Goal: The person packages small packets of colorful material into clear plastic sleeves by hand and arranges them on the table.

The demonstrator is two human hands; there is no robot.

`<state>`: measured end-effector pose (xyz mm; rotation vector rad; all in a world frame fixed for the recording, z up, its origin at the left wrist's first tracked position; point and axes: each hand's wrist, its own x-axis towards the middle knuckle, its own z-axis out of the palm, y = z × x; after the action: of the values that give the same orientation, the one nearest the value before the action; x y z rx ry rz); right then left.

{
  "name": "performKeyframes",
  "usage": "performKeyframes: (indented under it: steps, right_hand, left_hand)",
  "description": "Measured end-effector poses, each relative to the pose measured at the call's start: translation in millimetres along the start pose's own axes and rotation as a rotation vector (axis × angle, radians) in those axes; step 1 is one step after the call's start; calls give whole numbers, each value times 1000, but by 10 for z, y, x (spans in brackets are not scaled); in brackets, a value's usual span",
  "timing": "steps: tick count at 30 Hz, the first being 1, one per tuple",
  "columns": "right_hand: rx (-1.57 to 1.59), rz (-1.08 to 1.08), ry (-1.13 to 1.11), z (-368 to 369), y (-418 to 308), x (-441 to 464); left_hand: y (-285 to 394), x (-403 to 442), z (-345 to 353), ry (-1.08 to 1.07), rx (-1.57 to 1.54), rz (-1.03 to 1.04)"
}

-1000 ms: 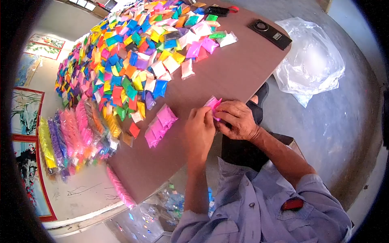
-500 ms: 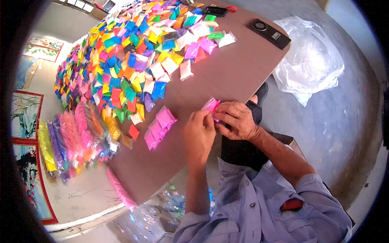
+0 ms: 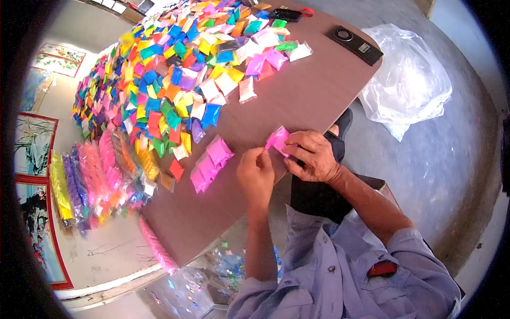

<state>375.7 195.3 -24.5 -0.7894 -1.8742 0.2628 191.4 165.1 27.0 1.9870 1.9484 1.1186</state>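
A small bright pink packet [image 3: 278,139] in clear film is between my hands, above the near edge of the brown table. My right hand [image 3: 313,157] grips its right side with bent fingers. At its lower left corner, my left hand [image 3: 256,173] is closed in a pinch; the fingertips partly hide what they hold. To the left on the table lies a short stack of joined pink packets [image 3: 211,164], overlapping one another.
A large heap of multicoloured packets [image 3: 175,90] covers the far left table. Long filled sleeves [image 3: 95,175] lie at the left, and a pink sleeve [image 3: 158,245] lies along the edge. A black device [image 3: 354,45] sits at the far right corner, beside a clear plastic bag [image 3: 406,80].
My left hand has shifted slightly left and down, away from my right hand. More of the pink packet shows between them.
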Motion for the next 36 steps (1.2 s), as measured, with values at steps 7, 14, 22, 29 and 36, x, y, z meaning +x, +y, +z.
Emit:
performKeyframes:
  steps: [7,14,22,29,36]
  right_hand:
    - [-7,27,-7,-25,-29,-11]
    - [-28,23,-19,-5,-24,-11]
    - [-5,2,21,-3,-32,4]
    - [14,25,4,-50,-60,28]
    - [50,34,-38,-88,-80,61]
  left_hand:
    - [135,-39,-11,-13,-100,0]
    - [-23,85,7,4,66,55]
    - [115,353,83,-118,78,91]
    - [113,231,0,-47,-11,88]
    - [-29,34,-40,-20,43,-30]
